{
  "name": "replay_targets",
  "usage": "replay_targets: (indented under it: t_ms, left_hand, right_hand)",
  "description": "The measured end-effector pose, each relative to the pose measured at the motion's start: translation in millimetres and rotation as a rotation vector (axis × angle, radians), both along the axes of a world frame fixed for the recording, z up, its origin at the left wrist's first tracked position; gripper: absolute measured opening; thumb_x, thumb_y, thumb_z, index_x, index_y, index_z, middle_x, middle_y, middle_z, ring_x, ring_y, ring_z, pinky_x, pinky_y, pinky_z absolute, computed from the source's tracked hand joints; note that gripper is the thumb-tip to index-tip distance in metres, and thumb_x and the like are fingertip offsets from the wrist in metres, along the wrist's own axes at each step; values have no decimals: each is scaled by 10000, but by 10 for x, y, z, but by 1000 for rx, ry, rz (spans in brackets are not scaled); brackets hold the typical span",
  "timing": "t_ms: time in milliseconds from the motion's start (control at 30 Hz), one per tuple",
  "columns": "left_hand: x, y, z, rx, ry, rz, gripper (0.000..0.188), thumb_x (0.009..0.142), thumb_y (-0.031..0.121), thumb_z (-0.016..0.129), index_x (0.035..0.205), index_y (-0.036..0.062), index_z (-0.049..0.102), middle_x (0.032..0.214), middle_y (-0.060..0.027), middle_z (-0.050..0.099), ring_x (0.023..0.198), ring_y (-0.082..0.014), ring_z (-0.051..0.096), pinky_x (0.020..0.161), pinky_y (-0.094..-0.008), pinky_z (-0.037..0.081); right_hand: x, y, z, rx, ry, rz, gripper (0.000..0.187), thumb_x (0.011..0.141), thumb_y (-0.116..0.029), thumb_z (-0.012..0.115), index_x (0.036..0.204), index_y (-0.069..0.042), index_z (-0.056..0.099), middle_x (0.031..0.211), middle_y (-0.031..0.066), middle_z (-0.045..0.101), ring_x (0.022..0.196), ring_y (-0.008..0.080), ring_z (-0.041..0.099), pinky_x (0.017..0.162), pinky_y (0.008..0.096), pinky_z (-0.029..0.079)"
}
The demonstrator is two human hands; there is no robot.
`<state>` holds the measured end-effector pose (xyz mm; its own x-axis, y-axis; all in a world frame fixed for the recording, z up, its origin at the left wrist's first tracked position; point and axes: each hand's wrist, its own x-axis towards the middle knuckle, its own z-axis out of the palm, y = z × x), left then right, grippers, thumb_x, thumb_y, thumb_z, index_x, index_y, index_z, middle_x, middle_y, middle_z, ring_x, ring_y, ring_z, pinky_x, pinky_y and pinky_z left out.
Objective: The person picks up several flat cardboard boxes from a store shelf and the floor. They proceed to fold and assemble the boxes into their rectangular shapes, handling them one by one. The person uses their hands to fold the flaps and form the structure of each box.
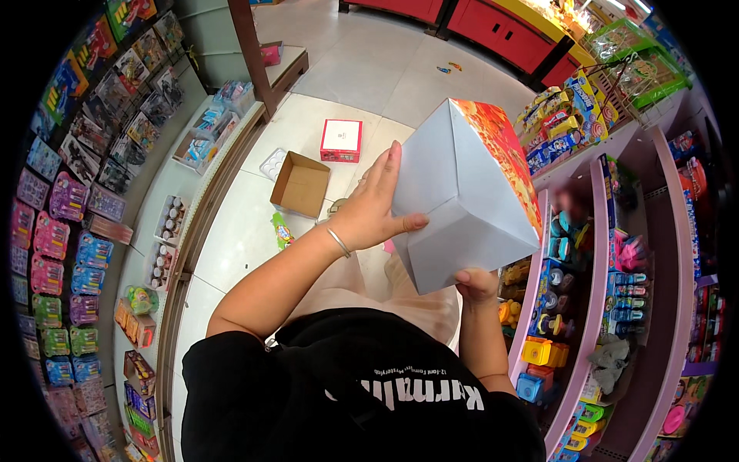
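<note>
Between my two hands is a large cardboard box [439,208] with plain pale grey faces and a red-orange printed side turned to the right. My left hand [373,206] presses against its left face, fingers stretched out and the thumb across the near part. Under the near right corner, my right hand [479,285] grips the box with the thumb up on the grey face; its other fingers are hidden. The box is tilted in the air in front of my body, and its far side cannot be seen.
On the tiled floor stand an open brown carton [302,185] and a red-and-white box [341,140], near a white molded tray [273,163] and a green packet [282,231]. Shelves of packaged goods [54,262] line the left; pink shelving [593,300] with toys stands close on the right.
</note>
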<state>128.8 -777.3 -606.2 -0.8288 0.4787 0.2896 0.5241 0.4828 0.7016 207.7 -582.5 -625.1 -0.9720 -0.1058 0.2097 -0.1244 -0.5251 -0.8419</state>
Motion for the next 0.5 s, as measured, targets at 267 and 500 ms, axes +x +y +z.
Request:
replay_targets:
  t_ms: [267, 500]
  left_hand:
    - [-104, -131, 101, 10, -34, -2, 1041, 594, 491, 669, 1293, -12, 85, 1256, -243, 269, 1167, -370, 273, 960, -402, 243]
    - [26, 50, 152, -62, 32, 335, 982, 538, 417, 727, 1251, -4, 198, 1130, -198, 417, 1045, -340, 404, 852, -411, 322]
  right_hand:
    - [-62, 102, -63, -90, -39, 27, 622, 561, -58, 627, 1130, 22, 390, 1030, 122, 511, 954, 256, 504, 825, 333, 407]
    - [-95, 48, -43, -29, -24, 13, 625, 572, -106, 611, 1135, 33, 378, 1046, 137, 502, 963, 262, 502, 833, 337, 407]
